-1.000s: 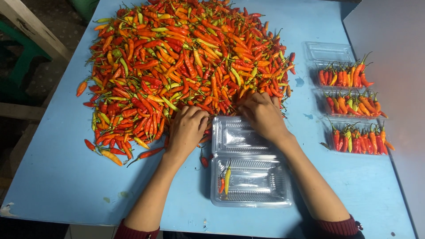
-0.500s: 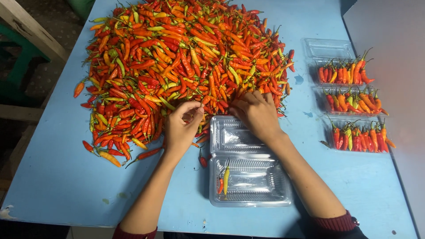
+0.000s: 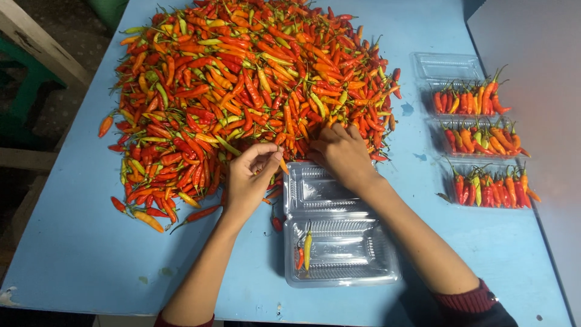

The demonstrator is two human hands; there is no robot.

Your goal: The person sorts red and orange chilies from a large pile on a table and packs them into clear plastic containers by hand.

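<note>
A big heap of red, orange and green chili peppers (image 3: 242, 91) covers the far half of a blue table (image 3: 72, 254). My left hand (image 3: 251, 178) pinches an orange chili (image 3: 283, 165) at the heap's near edge. My right hand (image 3: 342, 151) rests palm down on chilies at the heap's edge, fingers spread. Just below both hands lies an open clear plastic clamshell box (image 3: 336, 242); its near half holds a yellow-green chili (image 3: 307, 248) and a small red one.
Three clear trays filled with chilies (image 3: 478, 142) stand in a column along the right side, the farthest with its lid open. A grey surface borders the table on the right. Green furniture and a wooden beam stand off the left edge.
My left hand has lifted off the heap and curled its fingers around an orange chili. My right hand has slid slightly up along the heap's edge.
</note>
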